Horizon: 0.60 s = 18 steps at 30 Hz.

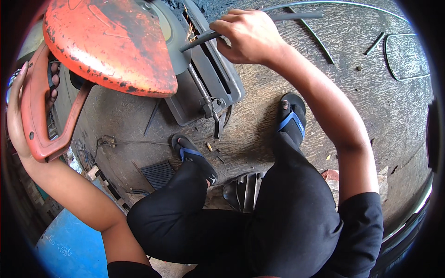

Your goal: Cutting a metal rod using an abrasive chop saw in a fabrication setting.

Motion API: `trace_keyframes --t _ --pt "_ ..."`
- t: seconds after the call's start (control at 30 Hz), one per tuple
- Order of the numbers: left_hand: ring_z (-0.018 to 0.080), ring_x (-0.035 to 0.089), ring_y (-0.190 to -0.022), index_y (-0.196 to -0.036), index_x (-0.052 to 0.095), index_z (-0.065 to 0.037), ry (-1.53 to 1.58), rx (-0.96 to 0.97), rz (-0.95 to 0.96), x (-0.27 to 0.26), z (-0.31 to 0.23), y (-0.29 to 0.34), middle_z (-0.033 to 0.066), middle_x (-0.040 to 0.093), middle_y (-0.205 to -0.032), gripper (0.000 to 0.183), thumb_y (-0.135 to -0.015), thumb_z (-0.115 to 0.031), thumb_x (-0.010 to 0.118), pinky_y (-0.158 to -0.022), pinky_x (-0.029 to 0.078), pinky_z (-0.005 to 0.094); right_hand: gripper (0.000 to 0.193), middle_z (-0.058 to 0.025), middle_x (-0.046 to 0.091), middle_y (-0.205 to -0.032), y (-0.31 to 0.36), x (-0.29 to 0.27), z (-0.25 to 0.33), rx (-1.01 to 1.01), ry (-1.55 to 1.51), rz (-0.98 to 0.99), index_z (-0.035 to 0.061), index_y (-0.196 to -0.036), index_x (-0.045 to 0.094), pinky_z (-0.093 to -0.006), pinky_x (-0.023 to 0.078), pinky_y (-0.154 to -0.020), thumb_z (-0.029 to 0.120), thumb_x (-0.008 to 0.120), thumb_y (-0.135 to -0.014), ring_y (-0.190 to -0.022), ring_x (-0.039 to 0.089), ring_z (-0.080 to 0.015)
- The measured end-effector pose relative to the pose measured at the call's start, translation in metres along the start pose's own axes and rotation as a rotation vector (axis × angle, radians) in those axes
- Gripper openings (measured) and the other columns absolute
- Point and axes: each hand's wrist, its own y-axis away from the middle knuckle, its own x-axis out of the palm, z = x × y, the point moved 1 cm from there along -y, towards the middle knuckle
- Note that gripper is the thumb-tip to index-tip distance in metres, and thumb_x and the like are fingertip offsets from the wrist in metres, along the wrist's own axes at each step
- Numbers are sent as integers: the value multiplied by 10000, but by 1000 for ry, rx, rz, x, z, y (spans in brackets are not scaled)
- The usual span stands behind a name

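Note:
At the upper left stands a chop saw with a chipped orange guard [111, 46] and a dark grey base [183, 111]. My left hand [15, 111] is wrapped round its orange handle [34, 99], fingers showing through the opening. My right hand [250, 37] is closed round a grey metal bar [299, 16], with one end against the saw's vise area. Small orange sparks [190, 31] show beside the bar's near end. A threaded vise screw [200, 85] runs along the base. The guard hides the cutting disc.
Loose metal rods [313, 41] and a bent wire frame [389, 58] lie on the worn floor at the right. My sandalled feet [292, 113] stand near the saw's base. A black grille [158, 175] lies by my left foot, and a blue surface [74, 243] fills the lower left.

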Motion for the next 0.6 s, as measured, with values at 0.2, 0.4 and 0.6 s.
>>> trace_keyframes --t 0.2,0.4,0.6 --pt "129 632 -750 -1206 536 52 -4 -72 160 -10 0 -6 133 654 -904 461 -934 -319 505 -639 498 189 195 -135 616 -740 31 5 22 340 -125 180 -1 -874 630 -412 494 -728 149 530 -798 -757 590 -307" --pt "138 630 -734 -1212 536 55 36 -10 55 5 -1 4 141 651 -915 460 -945 -318 493 -636 502 205 129 -174 589 -757 54 23 43 450 -335 107 -23 -811 566 -412 440 -779 96 521 -791 -747 577 -350" --pt "138 639 -805 -1193 547 40 60 40 -15 -1 1 1 139 659 -963 441 -941 -316 492 -690 487 207 185 -191 584 -828 69 36 61 536 -530 127 -23 -1001 592 -444 467 -730 75 565 -847 -816 577 -377"
